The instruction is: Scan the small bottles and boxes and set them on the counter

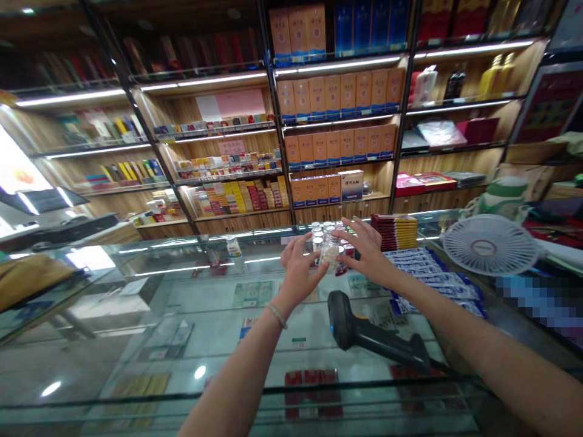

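Both my hands are over the glass counter point(268, 315), at a group of small bottles with white lids point(317, 233). My left hand point(300, 267), with a bracelet at the wrist, is at the left side of the group, its thumb and fingers apart and curved round the near bottles. From the right, my right hand point(364, 249) reaches over the group with spread fingers. Between the two thumbs is a clear container with pale contents point(330, 256); both hands seem to touch it. A black barcode scanner point(373, 337) lies on the glass nearer to me.
Blue-and-white packets point(432, 279) and a stack of red and yellow packs point(395, 232) lie right of the hands. Further right is a white fan point(489, 244). A small bottle point(234, 247) stands left. Shelves of boxes point(339, 97) rise behind.
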{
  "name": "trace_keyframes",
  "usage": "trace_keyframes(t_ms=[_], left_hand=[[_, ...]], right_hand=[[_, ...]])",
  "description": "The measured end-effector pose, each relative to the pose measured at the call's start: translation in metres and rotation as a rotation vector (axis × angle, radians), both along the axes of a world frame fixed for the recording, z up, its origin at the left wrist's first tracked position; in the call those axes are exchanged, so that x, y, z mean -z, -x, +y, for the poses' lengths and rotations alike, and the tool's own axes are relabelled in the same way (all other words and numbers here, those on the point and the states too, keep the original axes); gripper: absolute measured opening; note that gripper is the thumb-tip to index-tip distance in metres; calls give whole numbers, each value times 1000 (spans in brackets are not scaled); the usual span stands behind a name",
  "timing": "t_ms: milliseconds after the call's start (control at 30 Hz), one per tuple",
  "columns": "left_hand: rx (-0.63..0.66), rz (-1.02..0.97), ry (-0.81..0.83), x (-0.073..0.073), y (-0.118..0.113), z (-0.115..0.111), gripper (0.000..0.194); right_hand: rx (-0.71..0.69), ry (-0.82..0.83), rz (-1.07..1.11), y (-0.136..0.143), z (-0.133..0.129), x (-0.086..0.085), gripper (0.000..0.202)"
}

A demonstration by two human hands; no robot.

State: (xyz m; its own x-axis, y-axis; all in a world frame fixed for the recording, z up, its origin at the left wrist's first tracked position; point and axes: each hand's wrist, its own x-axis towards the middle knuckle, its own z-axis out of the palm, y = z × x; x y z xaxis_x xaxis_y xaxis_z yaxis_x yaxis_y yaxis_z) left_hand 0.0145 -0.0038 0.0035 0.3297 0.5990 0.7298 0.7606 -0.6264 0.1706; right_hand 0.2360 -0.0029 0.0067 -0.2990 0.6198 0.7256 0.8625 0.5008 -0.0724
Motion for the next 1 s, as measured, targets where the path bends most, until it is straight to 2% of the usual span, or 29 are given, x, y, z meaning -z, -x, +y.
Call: trace_keyframes(t_ms=[300, 500, 767, 1000], left_hand=[[59, 58, 40, 4, 0, 1, 24], [86, 106, 64, 4, 0, 3, 27], [6, 99, -15, 2, 0, 0, 30], [-87, 97, -132, -5, -3, -9, 54]], right_hand=[[-45, 62, -56, -7, -5, -9, 63], [-59, 91, -48, -10, -9, -14, 57], [-103, 26, 38, -7, -8, -14, 46], [-83, -29, 115, -4, -9, -14, 40]])
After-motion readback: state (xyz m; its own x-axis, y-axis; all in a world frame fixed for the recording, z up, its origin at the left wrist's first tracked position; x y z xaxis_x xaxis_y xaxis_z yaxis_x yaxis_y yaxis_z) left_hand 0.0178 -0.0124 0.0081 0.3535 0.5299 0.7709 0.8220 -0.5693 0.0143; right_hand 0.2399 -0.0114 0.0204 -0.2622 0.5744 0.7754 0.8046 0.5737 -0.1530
